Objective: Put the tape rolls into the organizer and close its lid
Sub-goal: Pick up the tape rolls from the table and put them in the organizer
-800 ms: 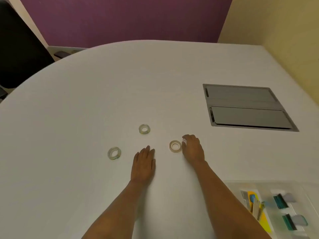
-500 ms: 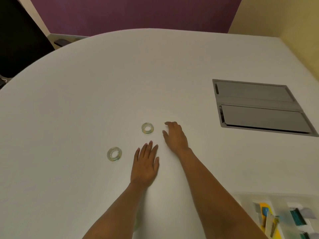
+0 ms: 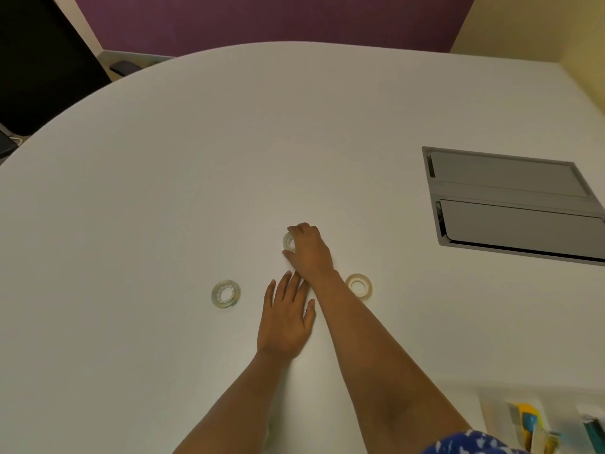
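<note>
— Tape rolls first: where are they?
— Three lie on the white worktop [image 3: 163, 191]. The far tape roll [image 3: 288, 241] sits near the middle, partly covered by the right hand [image 3: 309, 252]. The left tape roll [image 3: 226, 293] lies flat and alone, just left of the left hand [image 3: 285, 317]. The right tape roll [image 3: 359, 285] lies flat just right of the right forearm.
— What is the right hand doing?
— It reaches across and curls over the far tape roll, fingers at its far edge and thumb at its near edge, gripping it. Whether the roll is off the surface, I cannot tell.
— And the left hand?
— Palm down on the worktop, fingers spread and empty, its fingertips tucked against the right wrist.
— Where is the organizer?
— At the near right corner of the view, only partly in frame. The clear organizer [image 3: 491, 407] shows compartments holding yellow, blue and teal items; the lid cannot be made out.
— Anything else on the worktop?
— A grey cable hatch [image 3: 510, 198] with two flaps is set into the surface on the far right, well apart from the rolls. A purple wall [image 3: 262, 18] stands beyond the far edge, and a blue patterned sleeve [image 3: 465, 444] shows at the near edge.
</note>
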